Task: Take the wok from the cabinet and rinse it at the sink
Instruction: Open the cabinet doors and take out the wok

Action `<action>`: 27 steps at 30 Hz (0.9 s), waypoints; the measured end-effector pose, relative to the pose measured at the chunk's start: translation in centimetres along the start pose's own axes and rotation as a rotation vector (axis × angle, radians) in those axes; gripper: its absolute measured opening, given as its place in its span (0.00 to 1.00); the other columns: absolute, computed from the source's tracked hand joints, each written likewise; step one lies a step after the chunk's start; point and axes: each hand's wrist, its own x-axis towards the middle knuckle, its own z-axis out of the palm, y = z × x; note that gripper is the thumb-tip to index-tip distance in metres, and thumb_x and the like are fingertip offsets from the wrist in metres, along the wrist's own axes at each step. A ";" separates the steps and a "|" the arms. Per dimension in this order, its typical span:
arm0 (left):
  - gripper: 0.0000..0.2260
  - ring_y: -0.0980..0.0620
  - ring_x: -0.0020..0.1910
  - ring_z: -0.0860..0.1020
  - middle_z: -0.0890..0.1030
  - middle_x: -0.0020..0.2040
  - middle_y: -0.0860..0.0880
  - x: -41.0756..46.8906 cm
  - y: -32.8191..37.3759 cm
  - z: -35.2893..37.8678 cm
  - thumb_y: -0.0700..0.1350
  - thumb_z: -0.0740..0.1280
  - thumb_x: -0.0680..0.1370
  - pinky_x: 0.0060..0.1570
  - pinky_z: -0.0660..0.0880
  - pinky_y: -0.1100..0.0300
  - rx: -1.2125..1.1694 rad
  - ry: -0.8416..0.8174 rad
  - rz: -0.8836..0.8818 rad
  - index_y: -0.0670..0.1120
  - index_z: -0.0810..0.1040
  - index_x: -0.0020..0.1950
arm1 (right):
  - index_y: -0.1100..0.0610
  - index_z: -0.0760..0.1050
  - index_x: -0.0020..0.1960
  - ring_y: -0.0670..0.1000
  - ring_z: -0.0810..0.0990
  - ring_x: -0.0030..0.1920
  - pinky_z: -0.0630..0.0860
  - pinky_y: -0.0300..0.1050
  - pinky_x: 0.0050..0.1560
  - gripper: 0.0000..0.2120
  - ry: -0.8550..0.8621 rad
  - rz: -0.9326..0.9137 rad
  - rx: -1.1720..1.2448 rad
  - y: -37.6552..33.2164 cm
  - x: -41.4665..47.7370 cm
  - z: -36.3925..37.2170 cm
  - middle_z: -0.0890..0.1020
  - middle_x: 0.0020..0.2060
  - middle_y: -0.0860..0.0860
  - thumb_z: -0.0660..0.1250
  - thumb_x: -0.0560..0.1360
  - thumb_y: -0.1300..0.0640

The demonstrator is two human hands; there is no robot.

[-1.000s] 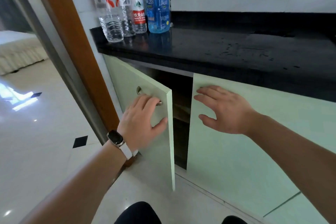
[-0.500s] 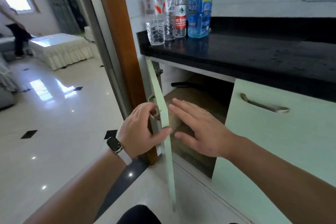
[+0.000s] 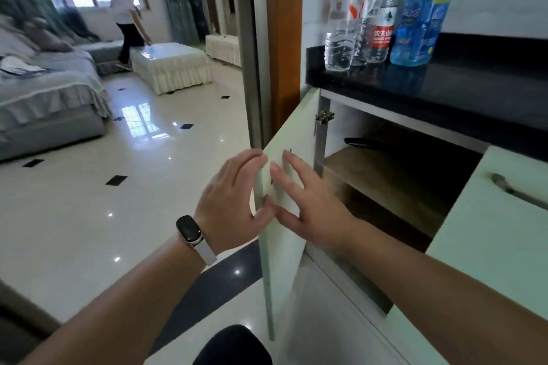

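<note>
A person's two bare hands meet at the free edge of a pale green cabinet door (image 3: 292, 139), which stands swung wide open, edge-on to the camera.

The left hand (image 3: 229, 201), with a dark-faced smartwatch on a white band (image 3: 189, 230) at its wrist, is on the outer side of the door. Its fingers curl loosely around the door's edge and the thumb presses toward the inner face, so the hand grips the door itself.

The right hand (image 3: 311, 201) is on the inner side, just beside the left. It is spread open and flat, fingers fanned upward and resting against the door's inner face. It holds nothing.

Beyond the right hand, up and to the right, lies the open cabinet with a brown wooden shelf (image 3: 385, 184). On that shelf, in shadow, sits a dark wok (image 3: 415, 148). Its long black handle (image 3: 360, 141) runs roughly level and points left toward the door hinge; the bowl is too dark to make out clearly.

Further right is the closed pale green neighbouring door (image 3: 489, 234) with a metal bar handle. Above the hands, a glossy black countertop (image 3: 444, 89) carries clear plastic bottles (image 3: 355, 27) and a blue bottle (image 3: 421, 18).
</note>
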 end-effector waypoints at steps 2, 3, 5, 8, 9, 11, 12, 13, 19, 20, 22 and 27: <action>0.23 0.44 0.59 0.77 0.78 0.61 0.40 -0.2 -1.3 -0.9 0.52 0.65 0.74 0.57 0.75 0.56 0.053 -0.001 -0.031 0.43 0.69 0.65 | 0.45 0.51 0.80 0.58 0.59 0.78 0.61 0.51 0.73 0.35 0.034 -0.026 -0.053 -0.4 1.6 1.0 0.57 0.79 0.57 0.65 0.79 0.42; 0.22 0.43 0.58 0.77 0.79 0.61 0.41 -0.1 -1.9 -1.4 0.52 0.65 0.74 0.56 0.75 0.56 0.090 -0.005 -0.032 0.42 0.69 0.64 | 0.45 0.52 0.79 0.59 0.60 0.77 0.62 0.52 0.72 0.35 0.043 -0.034 -0.064 -0.6 2.3 1.4 0.58 0.78 0.58 0.66 0.79 0.43; 0.21 0.42 0.57 0.78 0.80 0.60 0.41 0.1 -3.3 -2.4 0.49 0.65 0.73 0.55 0.77 0.52 0.171 -0.024 -0.029 0.41 0.72 0.63 | 0.46 0.53 0.79 0.61 0.62 0.76 0.65 0.55 0.72 0.35 0.054 -0.054 -0.073 -0.9 3.8 2.1 0.60 0.77 0.60 0.67 0.78 0.44; 0.21 0.41 0.58 0.78 0.79 0.61 0.41 0.2 -5.2 -3.1 0.44 0.68 0.71 0.51 0.79 0.48 0.274 -0.070 -0.085 0.39 0.74 0.62 | 0.47 0.54 0.78 0.63 0.62 0.75 0.67 0.59 0.72 0.34 0.037 -0.080 -0.090 -1.0 5.8 3.3 0.60 0.77 0.63 0.66 0.78 0.45; 0.22 0.40 0.58 0.78 0.79 0.61 0.41 0.1 -5.7 -3.2 0.43 0.69 0.70 0.51 0.78 0.48 0.301 -0.086 -0.116 0.38 0.75 0.63 | 0.46 0.54 0.78 0.63 0.61 0.76 0.67 0.61 0.72 0.34 0.021 -0.088 -0.101 -1.0 6.4 3.7 0.60 0.77 0.64 0.66 0.78 0.46; 0.24 0.40 0.59 0.78 0.78 0.63 0.41 0.2 -6.7 -3.3 0.40 0.70 0.69 0.50 0.78 0.47 0.357 -0.122 -0.166 0.38 0.74 0.65 | 0.46 0.54 0.79 0.64 0.59 0.76 0.66 0.64 0.72 0.35 -0.022 -0.104 -0.140 -1.0 7.5 4.4 0.58 0.77 0.64 0.67 0.77 0.46; 0.25 0.39 0.58 0.78 0.78 0.63 0.40 0.2 -7.2 -3.4 0.39 0.70 0.69 0.50 0.78 0.46 0.385 -0.142 -0.183 0.38 0.73 0.66 | 0.46 0.54 0.79 0.64 0.58 0.77 0.66 0.64 0.72 0.35 -0.048 -0.106 -0.168 -1.0 8.0 4.7 0.57 0.78 0.63 0.66 0.77 0.46; 0.26 0.38 0.58 0.78 0.78 0.64 0.40 0.4 -7.6 -3.4 0.39 0.70 0.69 0.50 0.79 0.45 0.410 -0.162 -0.197 0.38 0.73 0.67 | 0.46 0.53 0.80 0.64 0.56 0.78 0.64 0.64 0.73 0.35 -0.074 -0.102 -0.195 -1.1 8.4 5.0 0.55 0.79 0.62 0.65 0.78 0.46; 0.27 0.37 0.59 0.77 0.77 0.64 0.38 1.5 -9.6 -3.1 0.36 0.69 0.68 0.46 0.78 0.45 0.495 -0.222 -0.269 0.37 0.72 0.68 | 0.43 0.45 0.81 0.59 0.44 0.80 0.50 0.59 0.78 0.35 -0.190 -0.071 -0.235 -1.2 10.4 5.4 0.41 0.81 0.55 0.60 0.80 0.44; 0.27 0.36 0.60 0.77 0.77 0.64 0.38 1.5 -9.9 -3.0 0.36 0.69 0.68 0.46 0.78 0.45 0.507 -0.221 -0.265 0.36 0.72 0.68 | 0.43 0.44 0.81 0.59 0.43 0.80 0.49 0.58 0.78 0.35 -0.215 -0.072 -0.238 -1.2 10.7 5.3 0.39 0.81 0.54 0.60 0.81 0.43; 0.27 0.36 0.61 0.76 0.76 0.65 0.37 1.5 -10.5 -2.7 0.35 0.67 0.69 0.47 0.77 0.44 0.544 -0.210 -0.257 0.35 0.71 0.68 | 0.43 0.45 0.81 0.58 0.42 0.80 0.49 0.56 0.78 0.35 -0.256 -0.085 -0.245 -1.0 11.2 4.9 0.38 0.81 0.53 0.60 0.80 0.43; 0.25 0.35 0.66 0.73 0.75 0.66 0.36 1.8 -11.3 -1.8 0.35 0.61 0.72 0.52 0.74 0.42 0.624 -0.183 -0.285 0.35 0.69 0.70 | 0.45 0.48 0.81 0.55 0.44 0.80 0.49 0.52 0.78 0.35 -0.317 -0.082 -0.214 -0.1 10.6 2.9 0.43 0.81 0.52 0.61 0.80 0.45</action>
